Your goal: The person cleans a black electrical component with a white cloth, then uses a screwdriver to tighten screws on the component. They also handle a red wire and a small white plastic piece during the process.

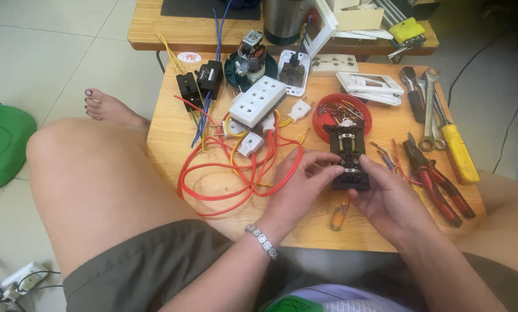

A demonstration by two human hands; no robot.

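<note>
Coiled red wire (236, 176) lies on the wooden bench (172, 124). The left hand (296, 185) and right hand (386, 196) both pinch the black plastic socket module (347, 156) between closed fingers, just above the bench's near edge; red-handled pliers (435, 179) lie right.

Bare wood lies before the hands; red wire loops (236, 173) crowd left, pliers (435, 179) right.

wooden table (213, 193): red wire (236, 173), white socket strip (257, 101), pliers (435, 176), spanners (428, 110).
</note>
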